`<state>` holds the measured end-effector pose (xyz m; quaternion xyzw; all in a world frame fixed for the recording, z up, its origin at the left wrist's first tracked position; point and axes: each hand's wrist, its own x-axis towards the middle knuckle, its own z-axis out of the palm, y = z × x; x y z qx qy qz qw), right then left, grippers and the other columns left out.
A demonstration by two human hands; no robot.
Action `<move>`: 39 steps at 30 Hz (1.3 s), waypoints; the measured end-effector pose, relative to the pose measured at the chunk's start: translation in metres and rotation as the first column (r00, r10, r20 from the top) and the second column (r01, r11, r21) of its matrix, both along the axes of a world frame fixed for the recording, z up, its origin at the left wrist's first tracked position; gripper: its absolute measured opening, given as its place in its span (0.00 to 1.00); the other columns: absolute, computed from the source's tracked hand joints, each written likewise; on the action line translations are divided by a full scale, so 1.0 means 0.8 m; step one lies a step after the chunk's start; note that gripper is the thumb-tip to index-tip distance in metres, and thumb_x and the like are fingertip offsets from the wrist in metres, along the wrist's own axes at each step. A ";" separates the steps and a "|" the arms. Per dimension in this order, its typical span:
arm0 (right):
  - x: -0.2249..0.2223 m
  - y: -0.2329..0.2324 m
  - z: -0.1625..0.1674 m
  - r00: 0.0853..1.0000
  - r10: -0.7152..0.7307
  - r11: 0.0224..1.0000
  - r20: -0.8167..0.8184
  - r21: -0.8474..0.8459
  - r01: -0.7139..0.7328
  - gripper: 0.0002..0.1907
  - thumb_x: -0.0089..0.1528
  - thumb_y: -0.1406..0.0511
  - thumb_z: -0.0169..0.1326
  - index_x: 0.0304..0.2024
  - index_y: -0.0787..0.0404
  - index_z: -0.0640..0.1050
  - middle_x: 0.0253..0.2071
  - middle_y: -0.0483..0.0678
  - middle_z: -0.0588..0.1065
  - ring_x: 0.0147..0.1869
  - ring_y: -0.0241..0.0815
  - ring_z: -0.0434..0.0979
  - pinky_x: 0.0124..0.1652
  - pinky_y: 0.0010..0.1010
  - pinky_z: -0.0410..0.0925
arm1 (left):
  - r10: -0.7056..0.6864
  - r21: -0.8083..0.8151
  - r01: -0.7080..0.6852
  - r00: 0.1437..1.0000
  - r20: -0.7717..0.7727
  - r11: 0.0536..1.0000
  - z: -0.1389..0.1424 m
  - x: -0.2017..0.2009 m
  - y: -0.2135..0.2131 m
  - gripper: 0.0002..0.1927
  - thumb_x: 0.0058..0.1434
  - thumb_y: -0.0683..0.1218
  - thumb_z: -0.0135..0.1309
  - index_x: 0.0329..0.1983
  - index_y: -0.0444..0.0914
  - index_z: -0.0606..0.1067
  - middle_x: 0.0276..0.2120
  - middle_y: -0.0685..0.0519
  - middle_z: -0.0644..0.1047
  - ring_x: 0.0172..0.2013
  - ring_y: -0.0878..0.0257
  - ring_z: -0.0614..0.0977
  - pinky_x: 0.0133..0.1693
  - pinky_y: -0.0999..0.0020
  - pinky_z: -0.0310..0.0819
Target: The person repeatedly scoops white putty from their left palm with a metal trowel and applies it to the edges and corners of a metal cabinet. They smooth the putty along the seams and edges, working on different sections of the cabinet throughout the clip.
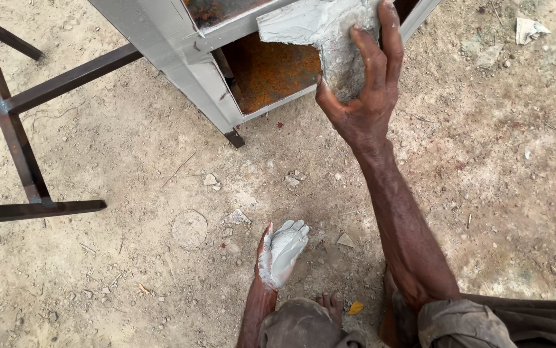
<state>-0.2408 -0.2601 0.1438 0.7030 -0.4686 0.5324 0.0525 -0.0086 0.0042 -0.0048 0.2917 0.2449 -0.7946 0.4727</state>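
A flat grey slab smeared with wet putty (329, 38) is resting against the grey metal frame (194, 64), its one rusty panel (271, 71) showing beside it. The right hand (361, 90) is gripping the slab's lower edge, fingers curled over it. The left hand (281, 252) is hanging open above the dirt ground (149, 193), its palm coated in grey putty and holding nothing.

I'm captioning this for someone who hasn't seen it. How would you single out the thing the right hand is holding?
Find the grey-painted metal frame with rusty panels at the top. Against its edge, the right hand presses a flat pad. Unlike the pale scraps scattered on the dirt, it is smeared with grey paste.

Outdoor metalwork yard: dirt ground (130, 258), rusty steel frames (14, 129).
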 end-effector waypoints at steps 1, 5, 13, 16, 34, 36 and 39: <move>0.001 -0.001 0.002 1.000 -0.012 1.000 -0.028 -0.007 0.012 0.42 0.64 0.67 0.72 0.75 0.50 0.63 0.81 0.46 0.46 0.85 0.42 0.45 0.78 0.41 0.60 | -0.005 -0.006 0.005 1.000 0.004 1.000 -0.003 -0.001 0.001 0.34 0.66 0.59 0.49 0.65 0.30 0.66 0.63 0.33 0.72 0.62 0.40 0.75 0.62 0.50 0.70; 0.003 -0.006 0.000 0.998 -0.032 0.999 -0.052 -0.003 0.032 0.43 0.65 0.68 0.72 0.76 0.50 0.62 0.80 0.44 0.45 0.85 0.42 0.45 0.77 0.40 0.61 | -0.035 -0.025 0.036 0.998 0.048 0.999 -0.010 0.000 0.004 0.33 0.66 0.59 0.50 0.64 0.30 0.66 0.63 0.35 0.71 0.62 0.41 0.75 0.62 0.49 0.70; 0.008 0.000 -0.032 0.998 -0.048 0.890 -0.045 0.452 0.063 0.41 0.61 0.63 0.69 0.72 0.51 0.63 0.81 0.53 0.50 0.79 0.48 0.60 0.54 0.39 0.80 | 0.008 0.011 -0.008 0.999 0.050 1.000 -0.001 -0.001 -0.010 0.31 0.66 0.58 0.51 0.62 0.30 0.67 0.62 0.34 0.72 0.60 0.41 0.76 0.59 0.49 0.73; 0.001 0.045 -0.036 0.989 -0.017 0.890 0.149 0.453 -0.053 0.35 0.64 0.66 0.65 0.71 0.58 0.65 0.77 0.60 0.55 0.78 0.60 0.65 0.53 0.40 0.83 | 0.089 -0.210 -0.065 0.990 0.110 0.976 0.017 0.001 -0.045 0.33 0.68 0.58 0.52 0.65 0.29 0.64 0.64 0.33 0.70 0.63 0.41 0.73 0.62 0.49 0.69; 0.029 0.244 -0.038 0.882 0.464 0.645 0.080 0.652 -0.398 0.42 0.56 0.63 0.62 0.73 0.54 0.66 0.74 0.58 0.59 0.75 0.65 0.63 0.63 0.54 0.70 | 0.398 -0.543 -0.387 0.911 -0.103 0.745 0.119 -0.043 -0.177 0.42 0.68 0.66 0.46 0.71 0.31 0.58 0.71 0.40 0.62 0.71 0.45 0.62 0.72 0.39 0.52; 0.020 0.240 -0.029 0.890 0.453 0.556 0.053 0.763 -0.329 0.44 0.53 0.65 0.62 0.73 0.53 0.65 0.76 0.52 0.55 0.77 0.64 0.60 0.64 0.56 0.67 | 0.380 -0.671 -0.289 0.925 -0.012 0.683 0.142 -0.029 -0.174 0.44 0.67 0.66 0.48 0.73 0.30 0.57 0.72 0.38 0.62 0.74 0.45 0.61 0.74 0.45 0.50; -0.004 0.231 -0.015 0.947 0.314 0.311 0.072 0.934 -0.174 0.40 0.54 0.64 0.60 0.71 0.48 0.67 0.77 0.48 0.54 0.71 0.56 0.67 0.52 0.46 0.77 | 0.260 -0.765 -0.089 0.960 0.105 0.637 0.160 0.003 -0.176 0.47 0.67 0.66 0.50 0.75 0.28 0.54 0.73 0.37 0.62 0.75 0.45 0.61 0.76 0.49 0.50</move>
